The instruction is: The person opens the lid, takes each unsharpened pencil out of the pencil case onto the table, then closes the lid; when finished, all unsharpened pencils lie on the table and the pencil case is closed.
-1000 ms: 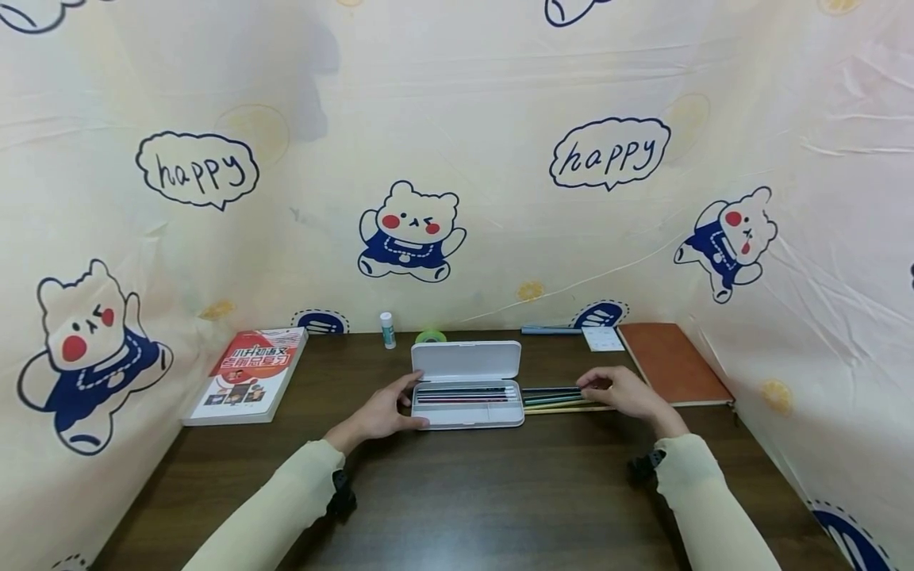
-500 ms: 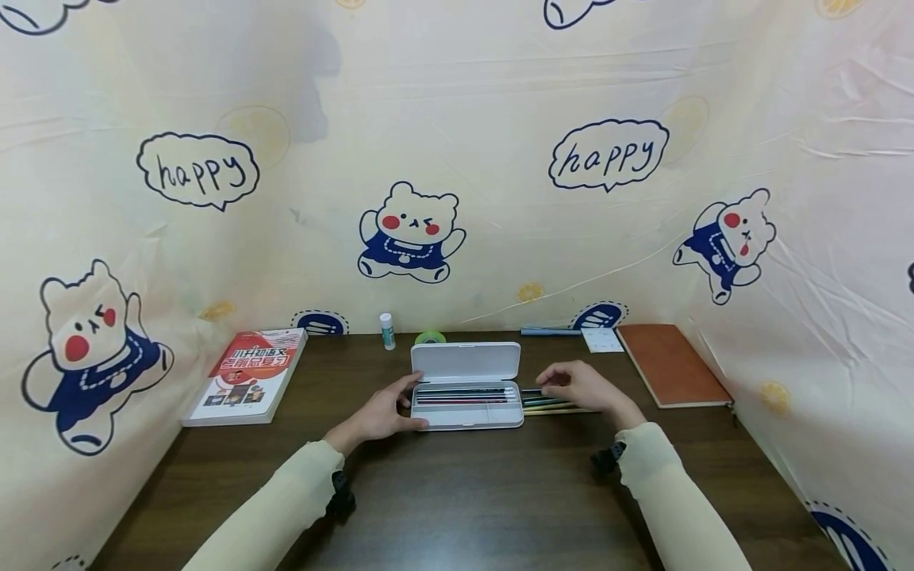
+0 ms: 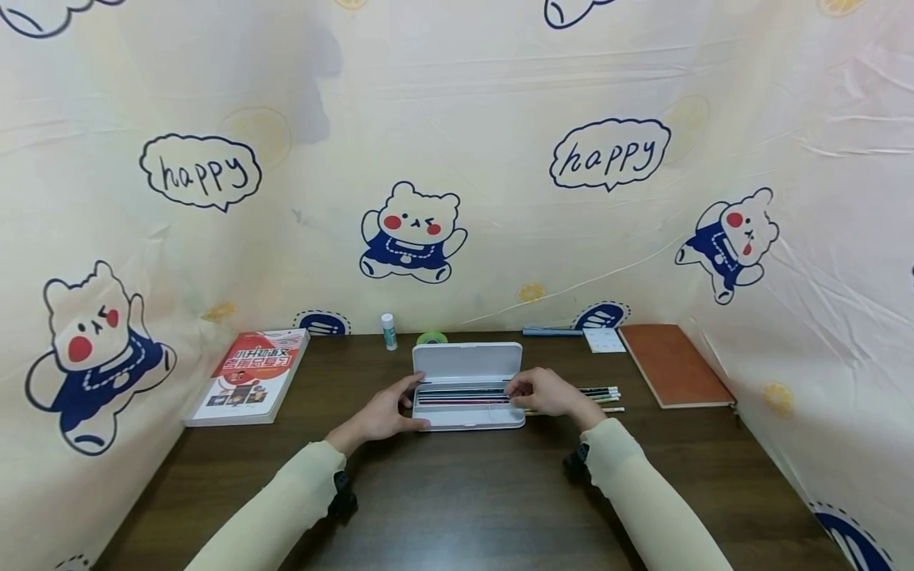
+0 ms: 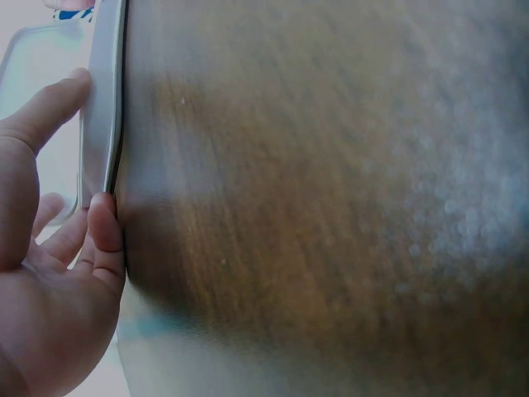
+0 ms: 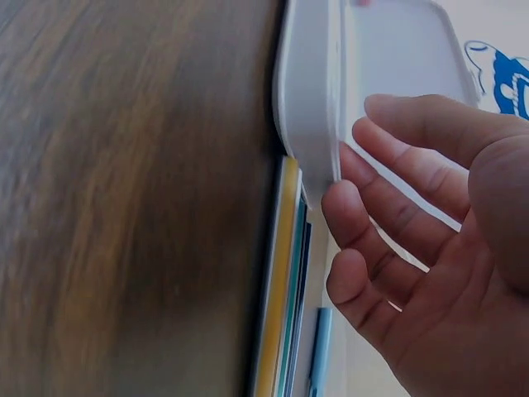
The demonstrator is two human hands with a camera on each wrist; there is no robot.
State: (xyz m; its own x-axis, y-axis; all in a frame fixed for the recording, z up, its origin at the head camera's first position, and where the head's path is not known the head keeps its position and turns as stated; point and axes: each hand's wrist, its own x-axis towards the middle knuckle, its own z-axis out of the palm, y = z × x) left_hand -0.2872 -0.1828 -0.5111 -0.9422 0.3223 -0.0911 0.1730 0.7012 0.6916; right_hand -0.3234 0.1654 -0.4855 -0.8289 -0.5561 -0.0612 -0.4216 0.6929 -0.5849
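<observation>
A white pencil case [image 3: 467, 361] lies open in the middle of the dark wooden table [image 3: 464, 492], with several pencils [image 3: 460, 395] in its tray. My left hand [image 3: 385, 411] grips the case's left end, thumb on the near side; in the left wrist view its fingers [image 4: 91, 240] press against the case's edge [image 4: 101, 107]. My right hand [image 3: 540, 392] is at the case's right end with loosely bent fingers [image 5: 364, 215] touching the rim [image 5: 310, 99]; I see nothing held in it. Several loose pencils [image 3: 600, 393] [image 5: 285, 289] lie on the table just right of the case.
A red book [image 3: 248, 373] lies at the left. A glue bottle [image 3: 388, 330] and a green tape roll [image 3: 431, 338] stand behind the case. At the back right are a blue pen [image 3: 550, 331], a white notepad [image 3: 602, 339] and a brown notebook [image 3: 671, 363]. Printed cloth walls enclose three sides.
My right hand has moved left from the loose pencils to the case's right end, uncovering them. The left hand and the case have stayed put.
</observation>
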